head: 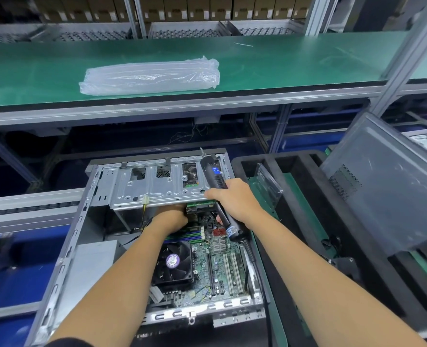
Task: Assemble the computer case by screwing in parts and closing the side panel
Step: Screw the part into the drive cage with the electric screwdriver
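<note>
A: Status on the case?

B: Computer case (pixel 64 249) lies open on its side in front of you, motherboard (pixel 217 266) facing up, CPU fan (pixel 173 265) near the middle. Drive cage (pixel 157 186) spans the far end.

A: Your hands?

B: Your right hand (pixel 235 199) has a closed grip round the electric screwdriver (pixel 213 177). Tool is tilted, bit end pointing up and away past the case's far edge, cable end trailing down over the case's right wall. Your index finger reaches onto the cage's near edge.

A: Left?

B: Your left hand (pixel 172 219) is inside the case, just under the cage's near edge, beside a small green board (pixel 200 206). Fingers are hidden under there, so I cannot tell whether the grip is open or closed, or on what.

A: Side panel?

B: Off. Side panel (pixel 383 189) stands tilted to your right, leaning over a black foam tray (pixel 307 221). A clear plastic piece (pixel 270 181) stands in that tray next to the case.

A: Anything else?

B: Clear plastic bag (pixel 149 76) lies on the green upper surface (pixel 282 63) beyond. Boxes sit on shelves behind it.
</note>
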